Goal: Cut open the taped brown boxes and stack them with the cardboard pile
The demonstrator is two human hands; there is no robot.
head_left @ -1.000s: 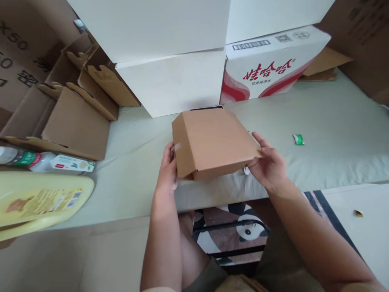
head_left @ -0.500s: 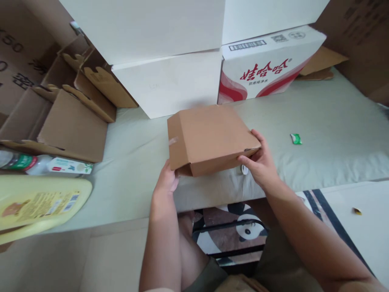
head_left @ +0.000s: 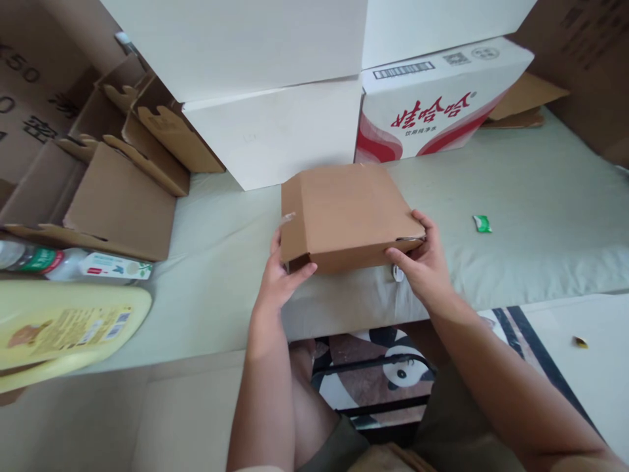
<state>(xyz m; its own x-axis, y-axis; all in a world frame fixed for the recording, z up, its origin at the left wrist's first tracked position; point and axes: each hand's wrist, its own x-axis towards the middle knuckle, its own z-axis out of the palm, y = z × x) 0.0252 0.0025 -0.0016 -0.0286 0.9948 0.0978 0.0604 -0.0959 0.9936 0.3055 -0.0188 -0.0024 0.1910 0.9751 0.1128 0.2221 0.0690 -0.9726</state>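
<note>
A brown cardboard box (head_left: 351, 210) is held between my two hands over the cloth-covered surface (head_left: 211, 282). My left hand (head_left: 282, 275) grips its near left corner, thumb along the front lower edge and fingers up the left side. A strip of clear tape shows on that left side, near my fingertips. My right hand (head_left: 423, 259) holds the near right corner, with the thumb on the front face and the fingers on the right side. A small white object (head_left: 397, 273) lies partly hidden below the box by my right thumb. The box's underside is hidden.
White cartons (head_left: 275, 131) are stacked behind the box, next to a red-and-white carton (head_left: 427, 121). Cardboard dividers (head_left: 122, 203), a plastic bottle (head_left: 44, 260) and a yellow jug (head_left: 73, 321) are on the left. A green packet (head_left: 482, 224) lies to the right.
My left hand has shifted up along the box's left side, and its thumb now shows on the front edge. The box has turned slightly and its left end has moved right.
</note>
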